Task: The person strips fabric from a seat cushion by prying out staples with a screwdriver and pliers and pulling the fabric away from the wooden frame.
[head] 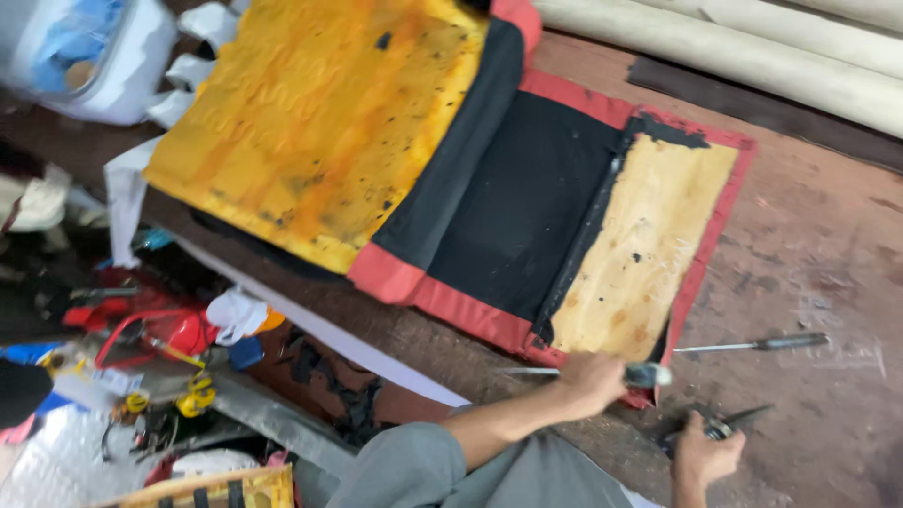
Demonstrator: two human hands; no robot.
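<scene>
Nearest, the right hand (707, 453) closes on pliers (717, 428) and the left hand (591, 376) grips a screwdriver (649, 374) at the seat cushion's (527, 202) near edge, where red cover (470, 315) is partly stripped, foam (320, 113) bared beyond.

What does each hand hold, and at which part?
Left hand holds a tool by its handle; right hand rests on dark pliers, hold unclear.

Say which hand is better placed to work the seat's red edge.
Probably the left. The left hand holds a grey-handled tool right at the red edge below the plywood. The right hand sits farther back, gripping a dark tool.
</scene>
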